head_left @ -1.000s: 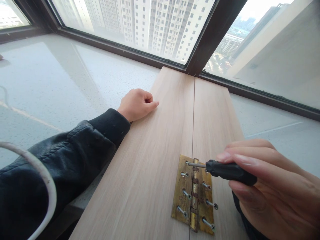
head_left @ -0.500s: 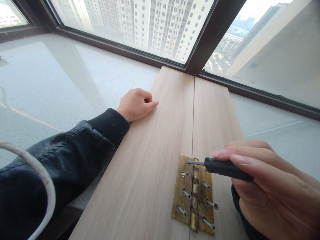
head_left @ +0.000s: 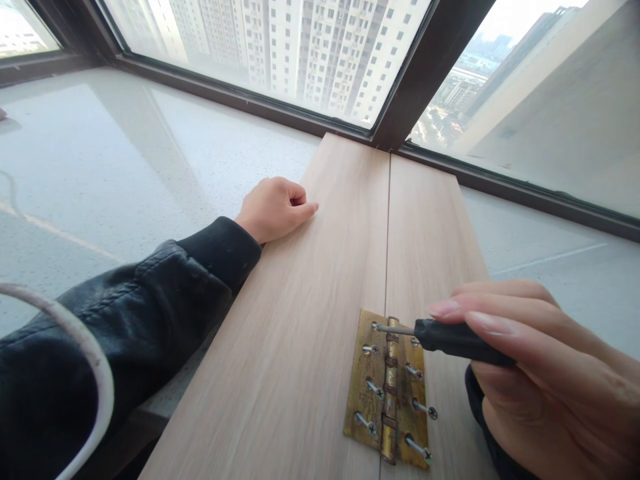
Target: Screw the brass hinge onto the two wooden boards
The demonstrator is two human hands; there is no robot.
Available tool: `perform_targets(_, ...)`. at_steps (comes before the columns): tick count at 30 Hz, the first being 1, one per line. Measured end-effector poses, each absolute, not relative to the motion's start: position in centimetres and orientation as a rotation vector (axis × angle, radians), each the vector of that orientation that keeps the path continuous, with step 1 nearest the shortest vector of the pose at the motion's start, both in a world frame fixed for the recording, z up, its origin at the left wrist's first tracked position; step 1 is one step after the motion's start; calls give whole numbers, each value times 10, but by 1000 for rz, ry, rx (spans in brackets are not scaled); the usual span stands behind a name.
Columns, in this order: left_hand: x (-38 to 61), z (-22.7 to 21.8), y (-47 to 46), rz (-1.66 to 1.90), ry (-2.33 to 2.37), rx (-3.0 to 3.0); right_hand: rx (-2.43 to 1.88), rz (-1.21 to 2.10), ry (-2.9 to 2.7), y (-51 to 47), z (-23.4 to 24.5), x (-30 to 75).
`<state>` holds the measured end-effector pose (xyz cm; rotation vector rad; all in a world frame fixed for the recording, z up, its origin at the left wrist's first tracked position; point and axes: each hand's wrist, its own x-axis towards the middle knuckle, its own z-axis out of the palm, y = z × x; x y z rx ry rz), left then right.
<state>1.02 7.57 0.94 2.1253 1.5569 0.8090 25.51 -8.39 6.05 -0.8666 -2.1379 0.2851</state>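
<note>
My right hand (head_left: 540, 360) grips the black handle of a screwdriver (head_left: 460, 341). Its thin metal tip meets the screw at the top left hole of a brass hinge (head_left: 367, 387). The worn hinge spans the seam between two pale wooden boards (head_left: 310, 320). Several silver screws (head_left: 374, 389) stick up at a slant from its holes on both leaves. My left hand (head_left: 275, 208), curled into a loose fist, rests on the left edge of the wider board; whether anything is under its fingers is hidden.
The boards lie on a white speckled sill (head_left: 115, 160) and reach the dark window frame (head_left: 400, 87). A white cable (head_left: 103, 380) loops over my left sleeve at the lower left. Tall buildings show through the glass.
My right hand and the screwdriver handle have shifted slightly right and down, while the tip stays at the same screw. My left hand keeps its place.
</note>
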Motion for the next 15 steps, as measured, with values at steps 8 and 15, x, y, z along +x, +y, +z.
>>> perform_targets(8, 11, 9, 76, 804, 1554, 2128, -858, 283, -2182, -82, 62, 258)
perform_targets(15, 10, 10, 74, 814, 1549, 2127, -837, 388, -2312, -82, 71, 261)
